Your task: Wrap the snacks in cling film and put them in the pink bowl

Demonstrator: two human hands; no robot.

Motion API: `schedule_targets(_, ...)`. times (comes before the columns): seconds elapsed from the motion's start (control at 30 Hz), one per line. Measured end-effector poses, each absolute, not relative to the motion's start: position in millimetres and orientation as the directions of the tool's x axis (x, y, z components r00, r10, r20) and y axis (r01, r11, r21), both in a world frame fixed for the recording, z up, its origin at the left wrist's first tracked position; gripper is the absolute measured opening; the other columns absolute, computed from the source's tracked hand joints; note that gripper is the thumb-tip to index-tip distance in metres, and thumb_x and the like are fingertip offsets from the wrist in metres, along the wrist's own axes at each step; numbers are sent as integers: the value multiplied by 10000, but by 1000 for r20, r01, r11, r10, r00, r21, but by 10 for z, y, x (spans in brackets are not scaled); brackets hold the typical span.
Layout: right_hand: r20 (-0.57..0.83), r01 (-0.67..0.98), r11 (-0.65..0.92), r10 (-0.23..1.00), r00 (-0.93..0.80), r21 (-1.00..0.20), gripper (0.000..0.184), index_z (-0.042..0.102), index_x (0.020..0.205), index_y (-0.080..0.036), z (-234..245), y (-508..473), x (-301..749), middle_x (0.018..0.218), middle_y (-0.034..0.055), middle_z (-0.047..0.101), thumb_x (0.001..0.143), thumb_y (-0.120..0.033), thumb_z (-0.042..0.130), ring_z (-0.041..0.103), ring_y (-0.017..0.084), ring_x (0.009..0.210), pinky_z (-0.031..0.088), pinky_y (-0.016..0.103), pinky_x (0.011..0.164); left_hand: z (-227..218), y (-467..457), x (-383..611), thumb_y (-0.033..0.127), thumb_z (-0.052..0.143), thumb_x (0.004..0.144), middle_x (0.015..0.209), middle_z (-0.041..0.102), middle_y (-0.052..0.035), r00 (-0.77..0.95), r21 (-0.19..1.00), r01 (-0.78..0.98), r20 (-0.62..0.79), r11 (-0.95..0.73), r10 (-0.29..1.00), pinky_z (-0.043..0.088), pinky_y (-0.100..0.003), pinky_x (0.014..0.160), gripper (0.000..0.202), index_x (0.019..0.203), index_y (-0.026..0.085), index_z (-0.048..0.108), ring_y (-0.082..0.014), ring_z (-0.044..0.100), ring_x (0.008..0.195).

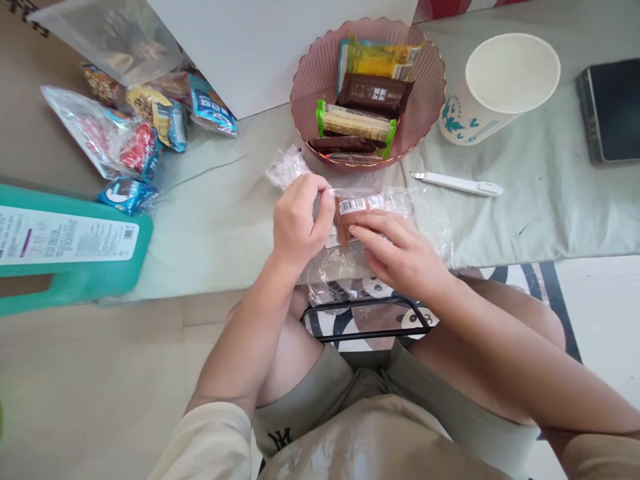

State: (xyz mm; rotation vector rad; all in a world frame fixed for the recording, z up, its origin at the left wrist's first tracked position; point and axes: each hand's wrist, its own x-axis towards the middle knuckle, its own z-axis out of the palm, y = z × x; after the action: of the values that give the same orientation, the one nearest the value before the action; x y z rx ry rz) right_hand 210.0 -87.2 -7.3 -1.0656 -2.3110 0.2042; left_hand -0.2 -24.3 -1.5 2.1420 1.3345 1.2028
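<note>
My left hand is closed in a pinch, thumb against the bent forefinger, on the edge of a clear plastic bag. Inside or under that film lies a brown snack packet with a white barcode label. Across the packet's lower edge rest the fingers of my right hand, gripping it through the film; its thumb is hidden. Crumpled wrap sticks out behind my left hand. Just beyond both hands stands a pink ribbed bowl with several wrapped snack bars.
Right of the bowl are a white utility knife, blade tip showing, a paper cup and a dark phone. At left lie several bagged snacks and a teal jug. A white board stands behind.
</note>
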Motion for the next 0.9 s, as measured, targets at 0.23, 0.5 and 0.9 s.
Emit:
schedule_targets(0.23, 253, 781, 540, 840, -480, -312, 565, 555, 1499, -305, -175, -773, 2030, 1495, 134, 610, 940, -235, 599, 517, 396, 1443, 490, 565, 1066, -37, -243, 139, 680, 375, 1038, 802, 563, -6, 128, 923, 216, 297, -319, 946, 584, -368, 756, 423, 961, 278, 486, -197, 715, 854)
schedule_targets(0.5, 392, 679, 638, 766, -510, -363, 474, 617, 1348, -252, -171, -663, 2165, 1242, 140, 661, 879, -264, 682, 626, 289, 1077, 540, 452, 943, -152, -58, -77, 710, 284, 1044, 837, 634, -2, 110, 974, 180, 119, -137, 987, 610, -358, 758, 496, 1044, 280, 532, -182, 745, 885)
schedule_targets(0.9, 580, 712, 623, 726, -370, -325, 269, 632, 1204, -281, -177, -785, 2284, 1063, 93, 615, 940, -301, 683, 636, 219, 944, 561, 364, 764, -105, -128, -7, 734, 425, 995, 723, 488, 17, -80, 949, 241, 227, -202, 971, 442, -267, 521, 469, 1058, 282, 532, -103, 518, 545)
